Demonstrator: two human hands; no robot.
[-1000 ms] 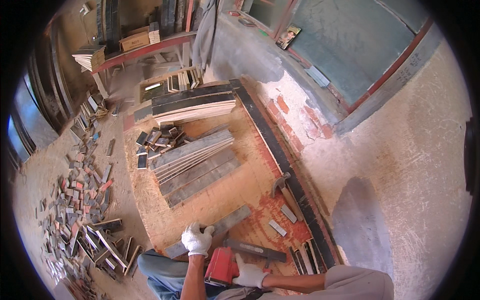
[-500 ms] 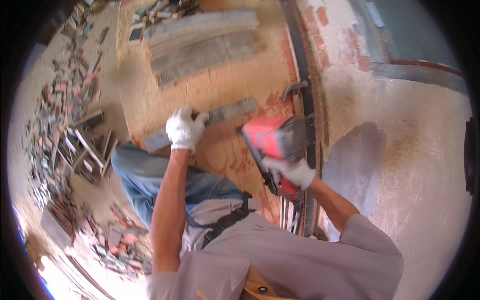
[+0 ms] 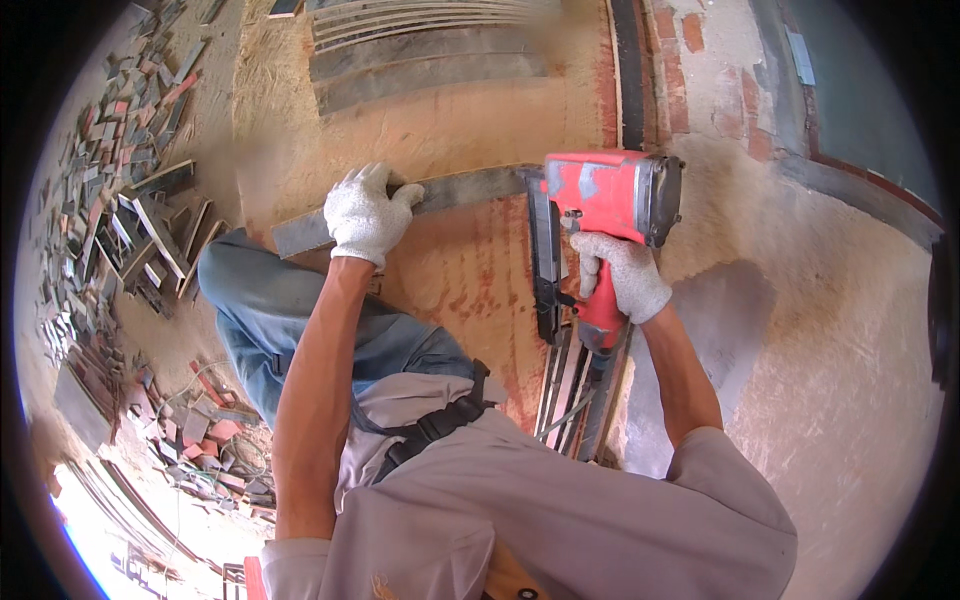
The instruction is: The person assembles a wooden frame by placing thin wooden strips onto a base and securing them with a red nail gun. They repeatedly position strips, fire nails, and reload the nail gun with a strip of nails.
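My left hand (image 3: pixel 368 218), in a white knit glove, grips a long narrow grey board (image 3: pixel 470 188) by its far edge, left of its middle. The board lies flat and slightly slanted across a wide plywood sheet (image 3: pixel 440 265) with reddish stains. My right hand (image 3: pixel 630 275), gloved too, is closed round the handle of a red nail gun (image 3: pixel 605 195) with a black magazine. Its nose is at the board's right end; whether it touches cannot be made out. A hose runs down from the handle.
Several grey boards (image 3: pixel 430 75) lie stacked at the far side of the sheet. Scrap wood (image 3: pixel 110 200) is heaped on the left, and more offcuts (image 3: pixel 215 440) lie at lower left. A dark rail (image 3: pixel 628 80) runs along the right edge, beside a patchy wall (image 3: pixel 820 330).
The nail gun has swung up and right to the board's right end and turned more upright. My left hand keeps its hold on the board. The hammer by the rail no longer shows.
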